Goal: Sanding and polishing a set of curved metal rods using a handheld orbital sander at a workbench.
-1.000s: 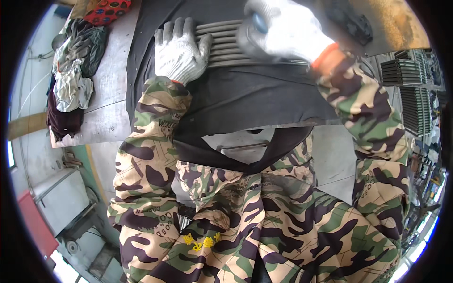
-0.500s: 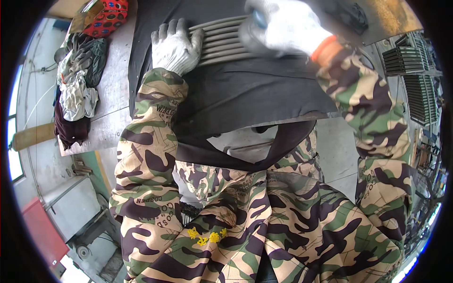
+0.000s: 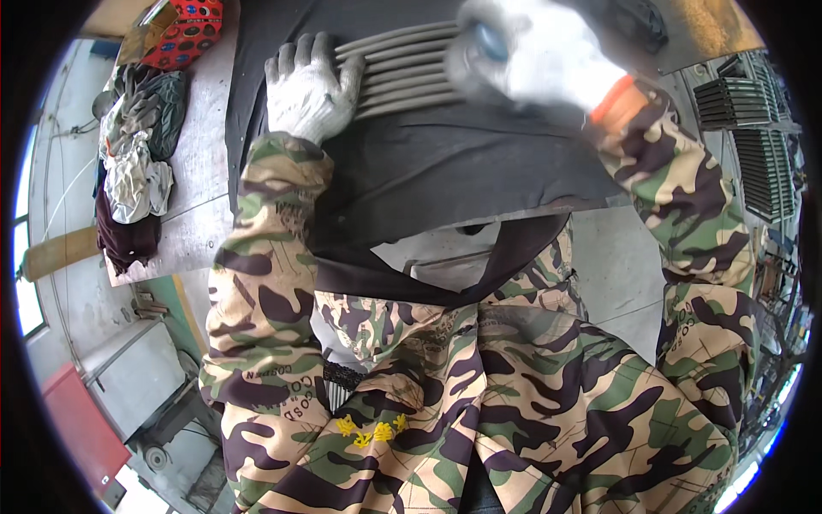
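Observation:
A grey slatted grille point(image 3: 407, 75) of parallel bars lies on a black cloth point(image 3: 445, 163) over the table. My left hand point(image 3: 311, 90), in a white knit glove with grey fingers, presses on the grille's left end, its fingers spread. Over the right part of the grille is my right hand point(image 3: 544, 60), gloved in white with an orange cuff and smeared by motion. Its fingers are wrapped round a rounded grey tool with a blue part point(image 3: 491, 40), too blurred to name exactly. The grille's right end is mostly hidden beneath this hand.
Gloves and rags point(image 3: 133, 171) are heaped on the table's left side, below a red patterned bag point(image 3: 193, 34). Slatted grilles point(image 3: 758, 146) stand stacked at the right. A brown board point(image 3: 711, 34) lies at the far right, beside a dark crumpled thing point(image 3: 646, 30).
My right hand has shifted a little to the right and nearer with the tool along the grille. My left hand stays spread on the left end.

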Tool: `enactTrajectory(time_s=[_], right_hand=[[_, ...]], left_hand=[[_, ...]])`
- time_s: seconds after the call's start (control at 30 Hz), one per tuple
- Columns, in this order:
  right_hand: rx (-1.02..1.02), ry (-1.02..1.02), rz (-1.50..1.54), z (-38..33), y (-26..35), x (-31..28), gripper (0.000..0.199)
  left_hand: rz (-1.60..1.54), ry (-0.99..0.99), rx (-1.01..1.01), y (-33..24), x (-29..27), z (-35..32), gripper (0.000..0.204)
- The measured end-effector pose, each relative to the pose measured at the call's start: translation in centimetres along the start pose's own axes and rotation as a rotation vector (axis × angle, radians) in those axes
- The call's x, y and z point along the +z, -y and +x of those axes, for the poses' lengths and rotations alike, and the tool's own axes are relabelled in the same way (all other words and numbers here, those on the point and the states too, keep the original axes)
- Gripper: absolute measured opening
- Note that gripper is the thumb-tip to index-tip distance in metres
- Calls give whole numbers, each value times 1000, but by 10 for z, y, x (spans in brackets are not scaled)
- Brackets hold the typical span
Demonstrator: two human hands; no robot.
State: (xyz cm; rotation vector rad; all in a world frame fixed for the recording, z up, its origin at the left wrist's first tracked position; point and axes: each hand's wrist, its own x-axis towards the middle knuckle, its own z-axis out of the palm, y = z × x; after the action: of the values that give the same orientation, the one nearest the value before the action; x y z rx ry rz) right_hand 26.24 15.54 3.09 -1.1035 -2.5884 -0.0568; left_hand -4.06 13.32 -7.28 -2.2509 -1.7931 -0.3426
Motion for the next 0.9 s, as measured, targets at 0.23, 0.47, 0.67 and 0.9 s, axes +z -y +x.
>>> enactTrajectory(time_s=[0.23, 0.47, 0.67, 0.9], right_hand=[[13, -45, -13, -12, -20, -2, 31], [7, 24, -35, -26, -24, -5, 35], [-32, -57, -10, -20, -10, -5, 31], [27, 17, 28, 3, -3, -1, 31]], left_hand=[[8, 9, -25, 2, -1, 1, 62], [-12, -8, -10, 3, -4, -7, 59], [6, -175, 67, 6, -4, -11, 52], [-6, -5, -34, 9, -7, 3, 59]])
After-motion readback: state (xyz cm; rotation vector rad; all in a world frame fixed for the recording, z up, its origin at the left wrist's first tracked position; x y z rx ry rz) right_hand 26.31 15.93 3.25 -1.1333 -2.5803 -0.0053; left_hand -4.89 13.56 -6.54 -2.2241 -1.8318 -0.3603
